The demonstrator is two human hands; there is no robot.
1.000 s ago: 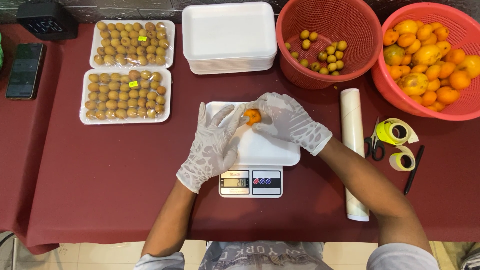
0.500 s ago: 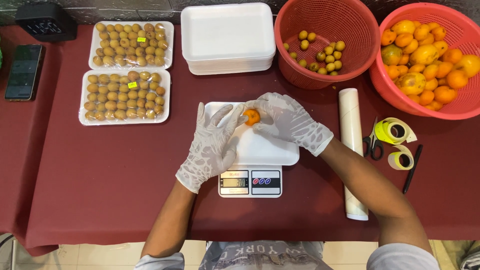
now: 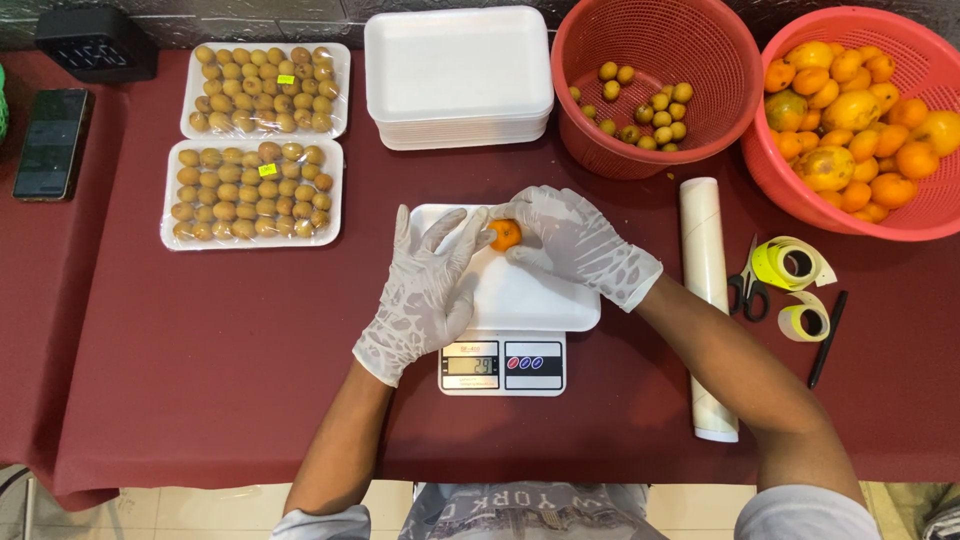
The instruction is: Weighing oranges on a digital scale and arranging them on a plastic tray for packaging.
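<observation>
Both my hands wear white gloves over a white kitchen scale (image 3: 505,360) that carries a white foam tray (image 3: 540,300). My right hand (image 3: 575,245) pinches a small orange fruit (image 3: 504,234) over the tray's far left part. My left hand (image 3: 425,290) lies flat with fingers spread on the tray's left edge, its fingertips close to the fruit. The scale's display faces me below the tray.
Two wrapped trays of small yellow fruit (image 3: 255,190) lie at the left, a stack of empty foam trays (image 3: 458,75) at the back. A red basket (image 3: 655,85) holds small fruit, another (image 3: 865,120) oranges. A film roll (image 3: 705,300), scissors (image 3: 745,290), label rolls (image 3: 795,265), pen, phone (image 3: 50,140).
</observation>
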